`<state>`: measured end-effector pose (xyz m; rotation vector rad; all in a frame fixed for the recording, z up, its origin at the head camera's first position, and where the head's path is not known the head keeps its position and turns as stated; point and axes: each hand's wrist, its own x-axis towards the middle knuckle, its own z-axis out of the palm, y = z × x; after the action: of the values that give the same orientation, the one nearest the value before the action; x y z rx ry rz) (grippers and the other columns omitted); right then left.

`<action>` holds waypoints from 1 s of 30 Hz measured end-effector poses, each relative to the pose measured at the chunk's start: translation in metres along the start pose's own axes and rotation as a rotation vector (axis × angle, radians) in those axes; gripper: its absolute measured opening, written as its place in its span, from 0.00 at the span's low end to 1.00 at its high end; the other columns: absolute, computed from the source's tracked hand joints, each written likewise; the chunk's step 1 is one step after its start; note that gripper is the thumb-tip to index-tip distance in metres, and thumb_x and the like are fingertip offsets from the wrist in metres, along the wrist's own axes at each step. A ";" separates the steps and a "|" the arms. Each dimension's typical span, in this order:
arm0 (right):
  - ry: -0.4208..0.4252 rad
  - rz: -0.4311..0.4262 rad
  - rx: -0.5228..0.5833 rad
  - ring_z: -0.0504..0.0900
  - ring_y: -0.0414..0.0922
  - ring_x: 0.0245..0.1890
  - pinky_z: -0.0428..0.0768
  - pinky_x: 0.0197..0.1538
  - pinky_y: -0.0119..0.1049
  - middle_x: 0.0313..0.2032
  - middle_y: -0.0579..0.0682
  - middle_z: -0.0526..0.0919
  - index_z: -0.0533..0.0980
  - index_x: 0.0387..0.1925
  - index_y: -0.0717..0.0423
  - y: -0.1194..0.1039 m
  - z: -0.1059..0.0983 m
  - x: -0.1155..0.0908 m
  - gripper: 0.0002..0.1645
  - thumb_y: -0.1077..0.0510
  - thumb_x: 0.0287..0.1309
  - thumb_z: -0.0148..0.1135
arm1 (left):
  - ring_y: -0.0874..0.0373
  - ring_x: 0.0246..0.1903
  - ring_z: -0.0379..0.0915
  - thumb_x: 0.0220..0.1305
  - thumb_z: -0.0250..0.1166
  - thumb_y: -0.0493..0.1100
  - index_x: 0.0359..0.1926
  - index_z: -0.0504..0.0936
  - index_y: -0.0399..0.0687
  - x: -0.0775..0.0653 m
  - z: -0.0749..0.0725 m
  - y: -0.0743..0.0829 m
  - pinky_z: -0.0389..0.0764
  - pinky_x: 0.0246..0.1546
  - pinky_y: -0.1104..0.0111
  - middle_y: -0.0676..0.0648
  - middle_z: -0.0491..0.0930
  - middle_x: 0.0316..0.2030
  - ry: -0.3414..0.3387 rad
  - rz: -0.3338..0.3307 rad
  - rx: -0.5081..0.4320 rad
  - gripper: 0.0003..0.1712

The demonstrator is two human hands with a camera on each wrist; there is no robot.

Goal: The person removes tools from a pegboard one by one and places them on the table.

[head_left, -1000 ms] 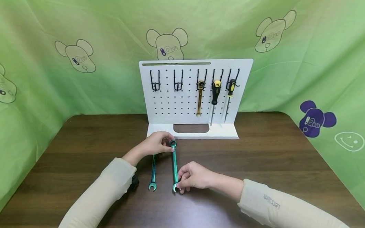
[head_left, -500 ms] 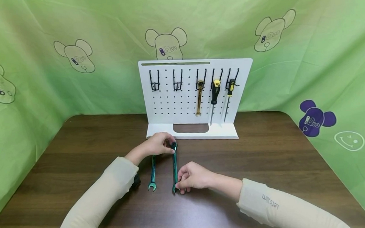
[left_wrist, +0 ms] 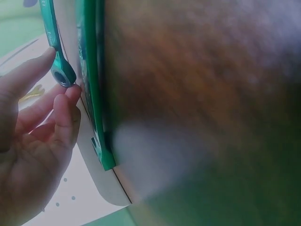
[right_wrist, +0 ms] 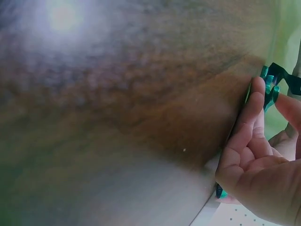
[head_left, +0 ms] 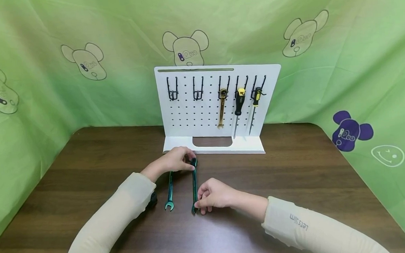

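Note:
In the head view, a green combination wrench [head_left: 195, 185] is held lengthwise between both hands. My left hand [head_left: 175, 159] pinches its ring end, which the left wrist view shows between thumb and fingertips [left_wrist: 52, 52]. At the near end, my right hand [head_left: 217, 194] pinches the open-jaw end between thumb and fingers; the right wrist view shows this wrench end [right_wrist: 270, 94] partly behind the fingers. A second green wrench [head_left: 170, 191] lies on the table just to the left, its far end hidden under the left hand.
Behind the hands stands a white pegboard [head_left: 195, 113]. From its hooks hang a gold wrench [head_left: 221, 108] and two black-and-yellow screwdrivers [head_left: 240, 101]. Two left hooks [head_left: 197, 93] hold nothing. The brown table [head_left: 294, 175] meets a green cloth backdrop [head_left: 127, 69].
The held wrench has turned slightly, its face going from bright to dark, and its ring end has come a little nearer. Both hands keep their grip; the second wrench has not moved.

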<state>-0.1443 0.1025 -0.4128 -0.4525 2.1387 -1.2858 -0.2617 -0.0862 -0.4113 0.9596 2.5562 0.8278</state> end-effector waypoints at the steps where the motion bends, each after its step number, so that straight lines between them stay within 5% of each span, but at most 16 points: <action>1: 0.003 0.003 -0.003 0.75 0.38 0.14 0.70 0.22 0.27 0.19 0.62 0.84 0.76 0.25 0.64 0.000 0.000 0.000 0.07 0.66 0.55 0.67 | 0.60 0.31 0.72 0.59 0.73 0.40 0.49 0.83 0.36 0.000 0.000 0.000 0.75 0.32 0.74 0.43 0.83 0.41 -0.001 0.000 -0.002 0.19; 16: 0.024 -0.009 0.011 0.77 0.37 0.14 0.80 0.25 0.31 0.19 0.60 0.84 0.77 0.32 0.68 0.001 -0.008 -0.004 0.02 0.71 0.55 0.64 | 0.58 0.35 0.74 0.60 0.71 0.39 0.49 0.83 0.36 0.002 0.001 0.003 0.77 0.36 0.73 0.42 0.84 0.44 -0.008 -0.021 0.010 0.17; 30: 0.136 -0.074 0.007 0.81 0.39 0.24 0.82 0.32 0.32 0.27 0.60 0.86 0.77 0.39 0.74 0.012 -0.046 -0.007 0.09 0.70 0.57 0.60 | 0.49 0.46 0.82 0.64 0.66 0.38 0.55 0.80 0.34 0.009 -0.025 0.017 0.83 0.48 0.62 0.38 0.84 0.47 0.095 0.031 -0.027 0.19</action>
<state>-0.1681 0.1432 -0.4054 -0.4576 2.2469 -1.4008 -0.2704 -0.0797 -0.3816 0.9771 2.6091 0.9354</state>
